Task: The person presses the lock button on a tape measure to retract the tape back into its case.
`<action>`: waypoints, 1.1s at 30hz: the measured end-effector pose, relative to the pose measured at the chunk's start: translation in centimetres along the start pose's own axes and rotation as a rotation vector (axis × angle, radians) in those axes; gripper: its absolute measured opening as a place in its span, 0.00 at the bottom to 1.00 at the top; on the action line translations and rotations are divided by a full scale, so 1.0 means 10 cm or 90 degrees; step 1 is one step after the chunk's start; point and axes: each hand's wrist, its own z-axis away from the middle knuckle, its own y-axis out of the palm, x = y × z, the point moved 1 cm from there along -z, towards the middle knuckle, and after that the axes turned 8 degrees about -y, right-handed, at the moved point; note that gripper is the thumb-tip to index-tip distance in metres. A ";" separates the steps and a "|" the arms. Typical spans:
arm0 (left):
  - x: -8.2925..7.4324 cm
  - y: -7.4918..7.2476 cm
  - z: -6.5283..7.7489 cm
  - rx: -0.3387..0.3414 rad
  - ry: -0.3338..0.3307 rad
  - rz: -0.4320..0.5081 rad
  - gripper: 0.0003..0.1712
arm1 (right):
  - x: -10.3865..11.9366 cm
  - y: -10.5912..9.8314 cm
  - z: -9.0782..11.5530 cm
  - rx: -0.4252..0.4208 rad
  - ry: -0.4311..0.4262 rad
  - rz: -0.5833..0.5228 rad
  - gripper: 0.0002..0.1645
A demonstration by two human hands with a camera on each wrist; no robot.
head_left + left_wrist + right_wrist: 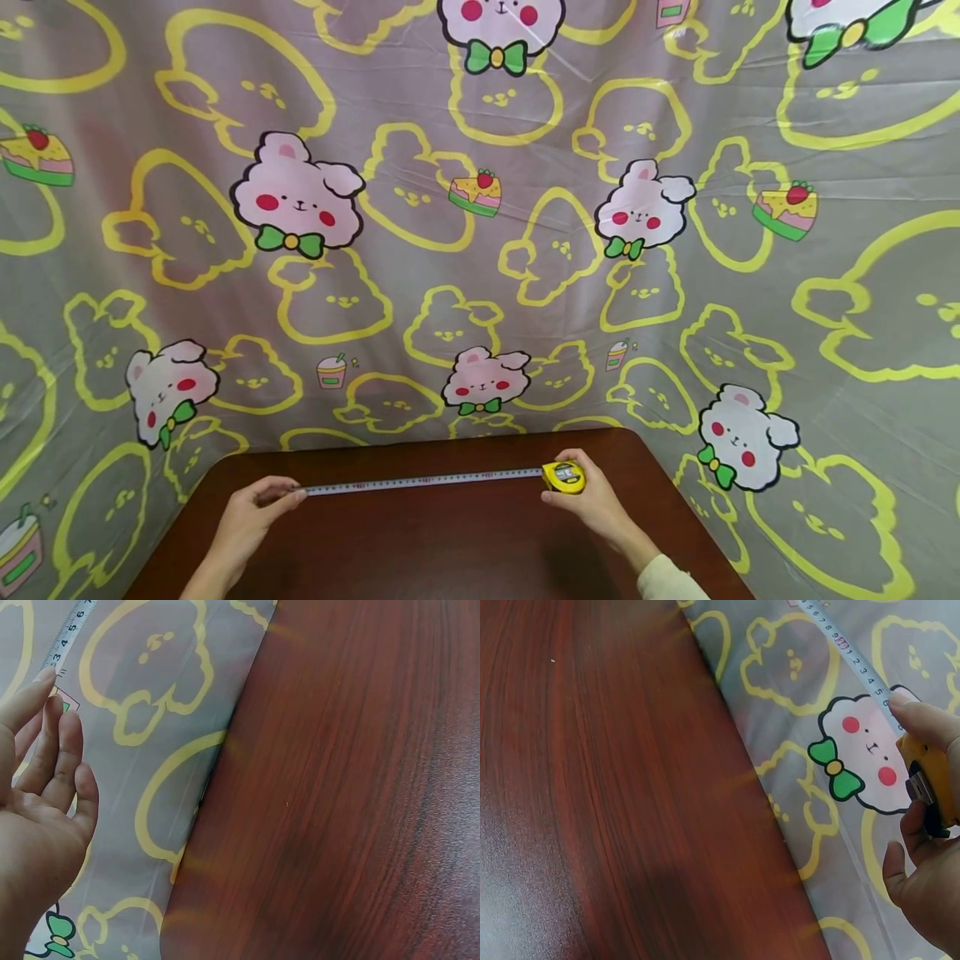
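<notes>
A yellow tape measure (564,477) sits in my right hand (592,500), gripped between thumb and fingers. Its white blade (420,481) is pulled out to the left in a nearly straight line above the table. My left hand (251,517) pinches the free end of the blade between thumb and index finger. In the left wrist view the other fingers of the left hand (52,795) are loosely bent below the blade (69,637). The right wrist view shows the yellow case (930,776) partly hidden by the right hand (930,892).
Beneath both hands is a dark reddish-brown wooden table (420,550) with rounded far corners. A grey curtain (420,267) printed with white bunnies and yellow outlines hangs behind the table and along both sides, close to its edges.
</notes>
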 end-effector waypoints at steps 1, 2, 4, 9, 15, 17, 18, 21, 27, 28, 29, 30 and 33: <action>0.00 0.00 0.00 0.002 -0.004 0.000 0.21 | 0.00 0.01 0.00 0.000 0.000 -0.001 0.35; 0.00 0.00 0.00 0.004 -0.009 0.000 0.21 | 0.01 0.01 0.00 0.000 -0.001 -0.002 0.36; 0.00 0.00 0.01 0.005 -0.018 0.003 0.21 | 0.01 0.02 0.01 0.001 -0.001 -0.005 0.36; -0.01 0.02 0.02 0.011 -0.021 0.008 0.22 | 0.01 0.06 0.00 0.008 0.002 -0.013 0.36; -0.02 0.04 0.03 0.019 -0.041 0.014 0.22 | 0.04 0.11 0.00 0.013 -0.004 -0.011 0.35; -0.02 0.05 0.02 0.023 -0.049 0.011 0.23 | 0.03 0.11 0.00 0.012 -0.006 -0.009 0.36; -0.02 0.06 0.02 0.024 -0.052 0.011 0.23 | 0.03 0.11 0.00 0.011 -0.007 -0.008 0.36; -0.02 0.08 0.02 0.025 -0.052 0.018 0.23 | 0.04 0.12 0.01 0.008 -0.010 -0.002 0.36; -0.02 0.12 0.04 0.025 -0.040 0.031 0.21 | 0.03 0.16 0.00 0.008 -0.012 0.012 0.35; -0.02 0.13 0.04 0.024 -0.037 0.031 0.21 | 0.03 0.16 0.00 0.008 -0.013 0.012 0.34; -0.02 0.14 0.04 0.023 -0.034 0.032 0.21 | 0.03 0.17 0.00 0.008 -0.013 0.012 0.34; -0.02 0.15 0.05 0.023 -0.032 0.033 0.20 | 0.02 0.18 0.00 0.006 -0.015 0.011 0.34; -0.01 0.17 0.06 0.023 -0.026 0.038 0.20 | 0.01 0.19 0.00 0.004 -0.014 0.003 0.35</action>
